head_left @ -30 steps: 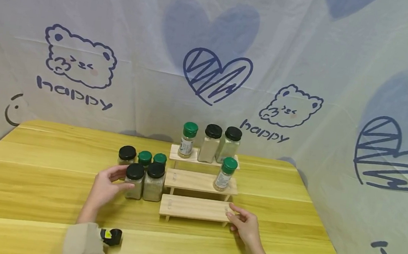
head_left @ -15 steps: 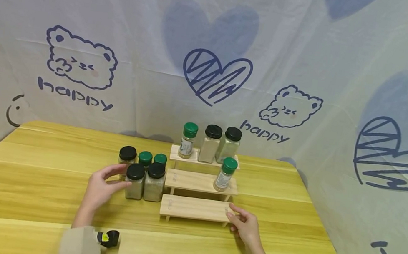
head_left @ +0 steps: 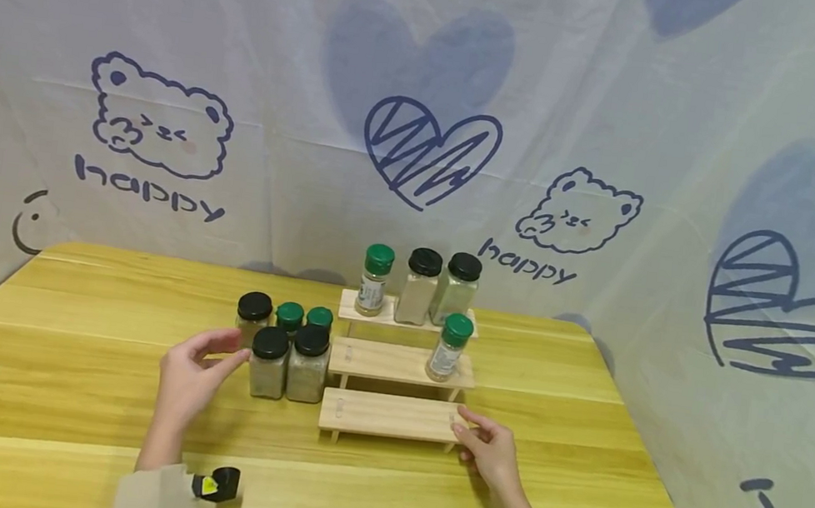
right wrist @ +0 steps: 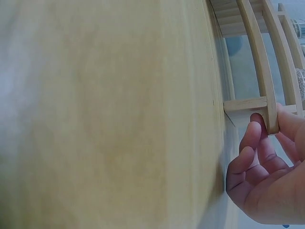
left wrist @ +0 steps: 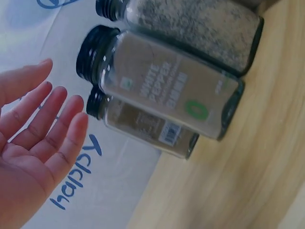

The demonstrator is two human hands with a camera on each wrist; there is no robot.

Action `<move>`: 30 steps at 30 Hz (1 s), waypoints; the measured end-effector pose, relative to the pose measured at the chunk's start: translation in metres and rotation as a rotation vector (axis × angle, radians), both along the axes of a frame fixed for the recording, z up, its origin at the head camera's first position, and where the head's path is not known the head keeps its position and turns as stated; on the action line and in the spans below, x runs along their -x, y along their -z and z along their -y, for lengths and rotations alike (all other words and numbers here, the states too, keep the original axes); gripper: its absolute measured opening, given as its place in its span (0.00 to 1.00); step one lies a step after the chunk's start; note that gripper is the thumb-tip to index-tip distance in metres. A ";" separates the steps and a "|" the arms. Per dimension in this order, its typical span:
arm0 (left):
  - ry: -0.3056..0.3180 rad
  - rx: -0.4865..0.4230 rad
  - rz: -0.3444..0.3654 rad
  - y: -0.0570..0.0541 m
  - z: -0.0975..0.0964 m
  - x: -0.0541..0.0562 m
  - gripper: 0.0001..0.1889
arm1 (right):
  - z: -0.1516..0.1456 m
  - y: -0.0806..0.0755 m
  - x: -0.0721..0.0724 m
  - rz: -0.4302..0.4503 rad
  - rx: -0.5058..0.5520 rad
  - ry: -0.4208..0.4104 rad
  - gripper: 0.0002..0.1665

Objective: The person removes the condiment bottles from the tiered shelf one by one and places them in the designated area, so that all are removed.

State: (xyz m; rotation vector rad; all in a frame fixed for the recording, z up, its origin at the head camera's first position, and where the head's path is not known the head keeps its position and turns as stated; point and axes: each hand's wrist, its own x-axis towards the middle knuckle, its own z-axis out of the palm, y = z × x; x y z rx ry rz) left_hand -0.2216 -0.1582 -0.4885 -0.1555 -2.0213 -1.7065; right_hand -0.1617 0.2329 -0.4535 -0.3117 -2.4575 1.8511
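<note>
My left hand (head_left: 190, 376) hovers just left of the spice jars with its fingers spread and nothing in it. Nearest to it stands a square glass jar (head_left: 268, 377) with a black lid; in the left wrist view this jar's label (left wrist: 159, 86) reads "white pepper". Close by are a speckled black-lidded jar (head_left: 306, 378) and another black-lidded jar (head_left: 253, 322) behind. At the right end of a three-tier wooden rack's lowest shelf (head_left: 389, 417), my right hand (head_left: 493, 455) pinches the board; the right wrist view shows thumb and fingers around the shelf end (right wrist: 271, 121).
Two green-lidded bottles, one with its cap (head_left: 290, 314) showing, stand behind the front jars. On the top shelf are a green-capped bottle (head_left: 374, 284) and two black-lidded jars (head_left: 418, 289). A green-capped shaker (head_left: 449, 349) stands on the middle shelf. A printed cloth (head_left: 299, 149) hangs behind the table.
My left hand has drawn back leftward from the white pepper jar, which stays where it stood. The right hand keeps its place on the rack.
</note>
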 end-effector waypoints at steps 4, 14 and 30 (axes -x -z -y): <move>-0.054 0.029 -0.025 0.013 -0.001 0.012 0.14 | 0.000 0.000 0.000 -0.001 -0.009 -0.002 0.20; 0.062 -0.019 -0.102 -0.021 -0.030 -0.002 0.10 | 0.000 0.000 0.001 0.007 0.000 0.007 0.19; 0.203 -0.017 -0.053 -0.094 -0.091 -0.035 0.07 | -0.001 0.000 0.000 -0.004 -0.002 0.003 0.19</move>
